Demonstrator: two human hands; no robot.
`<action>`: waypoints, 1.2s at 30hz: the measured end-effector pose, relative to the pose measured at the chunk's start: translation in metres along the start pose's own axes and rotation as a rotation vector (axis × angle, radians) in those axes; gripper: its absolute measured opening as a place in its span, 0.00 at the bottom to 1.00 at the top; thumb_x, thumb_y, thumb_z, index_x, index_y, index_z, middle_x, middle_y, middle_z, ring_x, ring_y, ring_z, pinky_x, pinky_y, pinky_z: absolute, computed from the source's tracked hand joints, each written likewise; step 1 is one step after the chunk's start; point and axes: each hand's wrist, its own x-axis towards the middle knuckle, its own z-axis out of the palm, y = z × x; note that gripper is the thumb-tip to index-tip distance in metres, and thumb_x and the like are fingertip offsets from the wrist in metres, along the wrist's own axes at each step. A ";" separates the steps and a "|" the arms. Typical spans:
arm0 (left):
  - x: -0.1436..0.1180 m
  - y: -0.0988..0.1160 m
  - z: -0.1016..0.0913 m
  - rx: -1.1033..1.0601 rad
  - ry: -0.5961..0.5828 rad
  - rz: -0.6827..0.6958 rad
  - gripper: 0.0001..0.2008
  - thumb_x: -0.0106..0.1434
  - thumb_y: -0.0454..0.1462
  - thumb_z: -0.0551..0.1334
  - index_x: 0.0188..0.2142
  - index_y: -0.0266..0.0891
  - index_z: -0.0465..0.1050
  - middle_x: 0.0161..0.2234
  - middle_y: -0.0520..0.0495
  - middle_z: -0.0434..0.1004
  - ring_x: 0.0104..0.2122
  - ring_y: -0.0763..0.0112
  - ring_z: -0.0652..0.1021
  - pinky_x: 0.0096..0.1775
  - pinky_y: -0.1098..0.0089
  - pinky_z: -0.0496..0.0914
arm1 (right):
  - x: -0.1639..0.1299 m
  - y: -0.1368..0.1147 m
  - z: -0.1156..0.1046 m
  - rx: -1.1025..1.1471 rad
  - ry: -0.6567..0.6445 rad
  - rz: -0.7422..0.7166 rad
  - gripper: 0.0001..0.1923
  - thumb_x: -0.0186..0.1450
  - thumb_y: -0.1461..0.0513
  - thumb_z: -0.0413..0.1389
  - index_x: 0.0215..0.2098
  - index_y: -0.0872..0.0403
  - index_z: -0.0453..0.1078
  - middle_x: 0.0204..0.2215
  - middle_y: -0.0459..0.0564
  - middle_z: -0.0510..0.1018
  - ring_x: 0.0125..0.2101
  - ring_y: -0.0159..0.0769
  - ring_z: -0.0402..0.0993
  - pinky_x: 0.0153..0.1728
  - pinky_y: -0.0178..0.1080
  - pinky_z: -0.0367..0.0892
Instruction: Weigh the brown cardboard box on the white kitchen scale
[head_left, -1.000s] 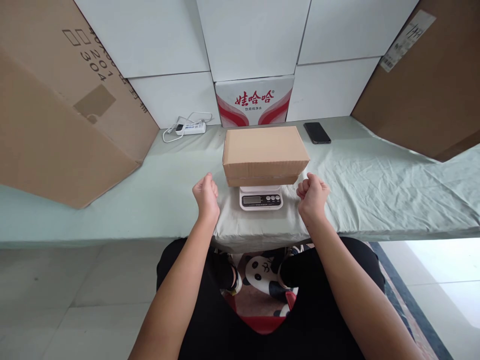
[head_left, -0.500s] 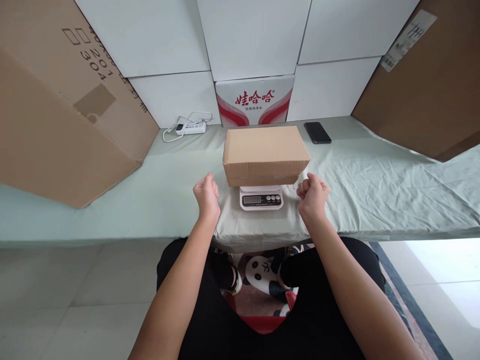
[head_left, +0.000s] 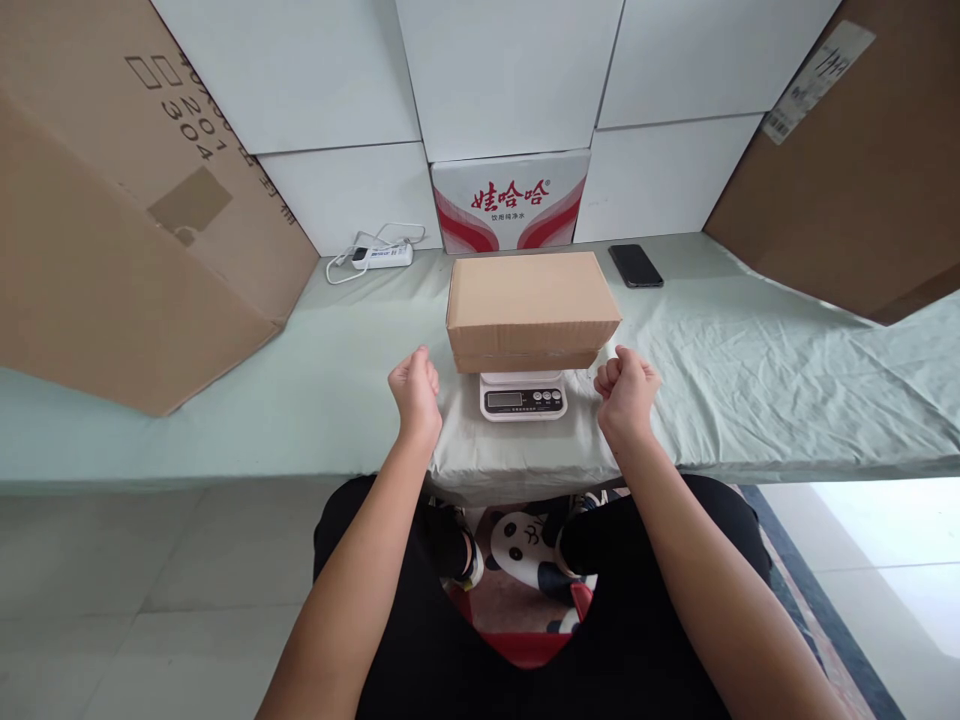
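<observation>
Cardboard box [head_left: 532, 290], closed, seated on a white scale [head_left: 523, 408], middle of the cloth-covered tabletop [head_left: 341, 410]. Left hand [head_left: 416, 388] at the box's eight o'clock, right hand [head_left: 627, 388] at four; both curled into fists, gripping nothing visible. Phone [head_left: 636, 266], two o'clock. Power strip [head_left: 384, 257], ten o'clock. Printed carton [head_left: 510, 200], twelve.

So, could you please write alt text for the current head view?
A closed cardboard box sits on a white scale, with the person's left hand and right hand, both in fists, on either side. A phone lies farther back to the right on green cloth.
</observation>
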 end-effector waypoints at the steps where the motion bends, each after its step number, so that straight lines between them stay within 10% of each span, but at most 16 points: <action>1: 0.000 0.000 0.000 0.003 0.000 -0.001 0.30 0.70 0.37 0.65 0.22 0.45 0.43 0.20 0.60 0.41 0.20 0.77 0.49 0.23 0.70 0.48 | 0.000 0.000 0.000 -0.004 -0.004 0.000 0.28 0.60 0.59 0.63 0.20 0.48 0.45 0.15 0.33 0.47 0.18 0.23 0.41 0.20 0.37 0.41; 36: 0.004 0.002 0.008 -0.004 0.016 -0.032 0.31 0.56 0.33 0.68 0.24 0.45 0.40 0.24 0.62 0.36 0.21 0.83 0.44 0.21 0.75 0.46 | 0.013 -0.002 0.007 0.038 0.024 -0.047 0.30 0.55 0.65 0.63 0.23 0.49 0.40 0.20 0.33 0.40 0.19 0.20 0.37 0.20 0.33 0.41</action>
